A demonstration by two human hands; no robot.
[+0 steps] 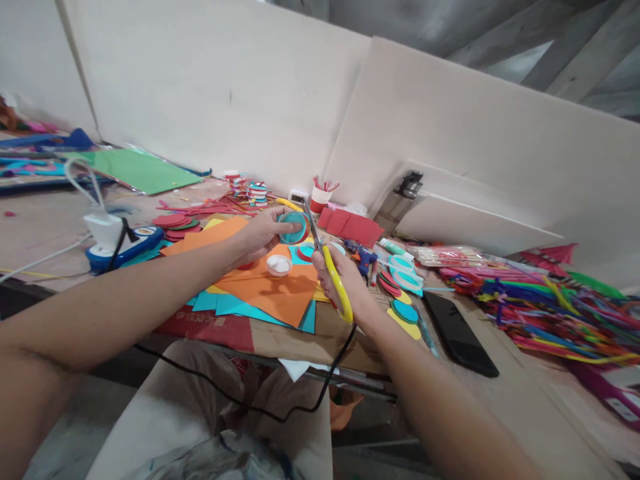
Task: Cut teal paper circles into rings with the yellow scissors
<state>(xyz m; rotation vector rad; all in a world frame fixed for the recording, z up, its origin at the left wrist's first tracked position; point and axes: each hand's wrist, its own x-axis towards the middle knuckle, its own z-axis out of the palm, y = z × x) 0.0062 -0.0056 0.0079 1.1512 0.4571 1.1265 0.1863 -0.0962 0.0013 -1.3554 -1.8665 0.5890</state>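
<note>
My left hand (263,235) pinches a round turquoise piece (294,228) with a red edge, the thumb lying across its face. Yellow-handled scissors (338,283) are in my right hand (345,270), their blades pointing up and away beside the round piece's right edge. Whether the blades touch it I cannot tell. Below the hands, orange sheets (267,290) lie over turquoise sheets (235,307). A small white cup (279,265) stands on the orange sheet. Another turquoise disc (305,252) with a red edge lies behind it.
A blue glue gun (367,257), discs (404,311) and a black phone (460,333) lie to the right, beyond them colourful pipe cleaners (550,313). At left are a blue power strip (125,250) and red discs (175,225). A bottle (399,203) leans by the white panel. A black cable (280,419) crosses my lap.
</note>
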